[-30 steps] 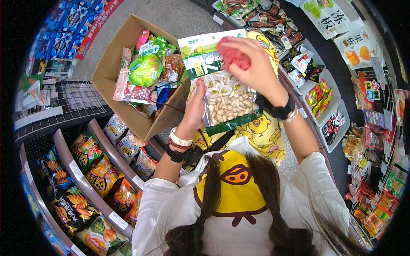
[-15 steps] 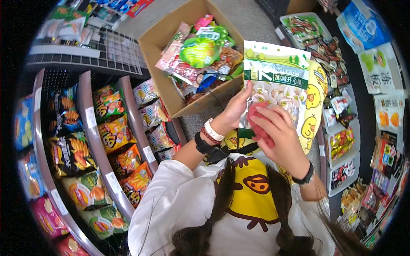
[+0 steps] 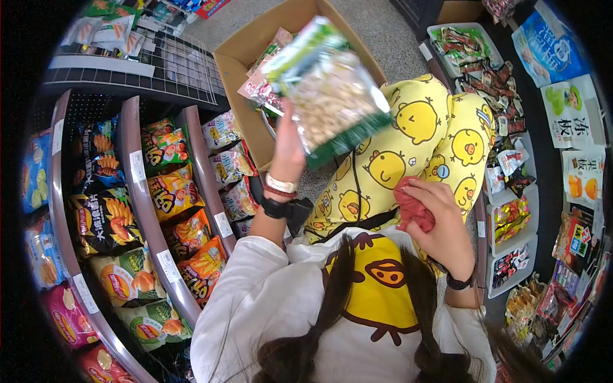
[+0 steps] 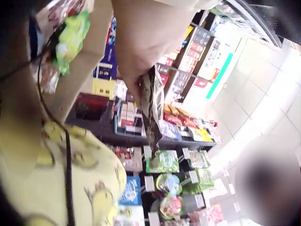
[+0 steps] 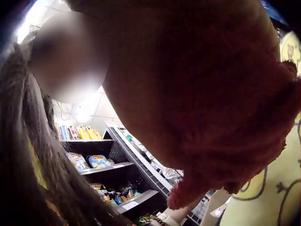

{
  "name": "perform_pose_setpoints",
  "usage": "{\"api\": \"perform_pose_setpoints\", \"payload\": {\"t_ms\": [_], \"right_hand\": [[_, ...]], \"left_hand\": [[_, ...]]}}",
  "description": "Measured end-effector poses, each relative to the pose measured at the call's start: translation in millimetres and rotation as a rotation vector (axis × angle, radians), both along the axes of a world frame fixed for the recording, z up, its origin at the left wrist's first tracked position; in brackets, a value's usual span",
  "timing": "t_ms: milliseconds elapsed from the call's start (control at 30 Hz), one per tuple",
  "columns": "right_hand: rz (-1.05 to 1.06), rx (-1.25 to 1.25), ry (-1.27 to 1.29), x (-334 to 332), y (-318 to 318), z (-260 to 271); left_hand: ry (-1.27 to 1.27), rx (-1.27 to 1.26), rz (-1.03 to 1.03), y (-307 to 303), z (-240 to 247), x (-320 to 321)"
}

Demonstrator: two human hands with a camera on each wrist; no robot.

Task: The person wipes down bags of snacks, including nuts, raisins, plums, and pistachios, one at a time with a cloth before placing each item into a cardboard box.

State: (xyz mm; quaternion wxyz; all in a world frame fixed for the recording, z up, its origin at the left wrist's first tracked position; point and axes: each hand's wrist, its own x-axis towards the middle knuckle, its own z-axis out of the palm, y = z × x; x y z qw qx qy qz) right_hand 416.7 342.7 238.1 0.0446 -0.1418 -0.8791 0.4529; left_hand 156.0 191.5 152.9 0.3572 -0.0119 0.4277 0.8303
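Observation:
My left hand (image 3: 288,143) grips a bag of pistachios (image 3: 332,96) by its left edge in the head view. The bag has a clear window and a green bottom band; it is tilted, blurred, and held over the near side of a cardboard box (image 3: 246,131). Seen edge-on in the left wrist view, the same bag (image 4: 153,103) hangs from the left hand (image 4: 141,44). My right hand (image 3: 449,233) holds a crumpled red cloth (image 3: 412,207) above the lap. That cloth (image 5: 235,136) fills much of the right wrist view, dark and close.
Packaged snacks, such as a pink pack (image 3: 255,88), lie inside the box. Shelves of chip bags (image 3: 172,198) stand on the left. To the right are white bins (image 3: 509,217) of small packs and hanging pouches (image 3: 568,112). Knees in yellow trousers (image 3: 415,121) fill the middle.
The left hand has swung the pistachio bag leftward and up, tilting it over the box. The right hand with the red cloth has come off the bag and moved down toward the lap.

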Motion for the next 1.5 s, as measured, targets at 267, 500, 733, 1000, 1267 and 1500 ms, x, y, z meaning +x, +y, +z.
{"api": "perform_pose_setpoints", "payload": {"t_ms": [267, 500, 733, 1000, 1267, 1500], "right_hand": [[0.103, -0.164, 0.050, -15.3, -21.1, -18.9], [0.126, -0.134, 0.071, -21.0, -23.1, -20.4], [0.115, -0.159, 0.034, -16.1, -23.8, -29.1], [0.092, -0.235, 0.063, -15.2, -22.5, -32.0], [0.088, -0.143, 0.291, -22.2, -19.8, -30.2], [0.230, -0.300, 0.473, -14.1, -25.3, -27.4]], "left_hand": [[0.212, -0.185, 0.388, -51.8, -77.5, -126.2], [-0.113, -0.318, 0.310, -69.2, -159.8, -151.4], [-0.263, -0.378, 0.018, -31.9, -123.8, -68.8], [0.564, -0.741, -0.361, -27.0, -32.1, -4.5], [1.138, -0.493, -1.080, -59.5, 127.4, 66.4], [1.292, 0.321, -1.561, -63.7, 127.1, 61.1]]}}
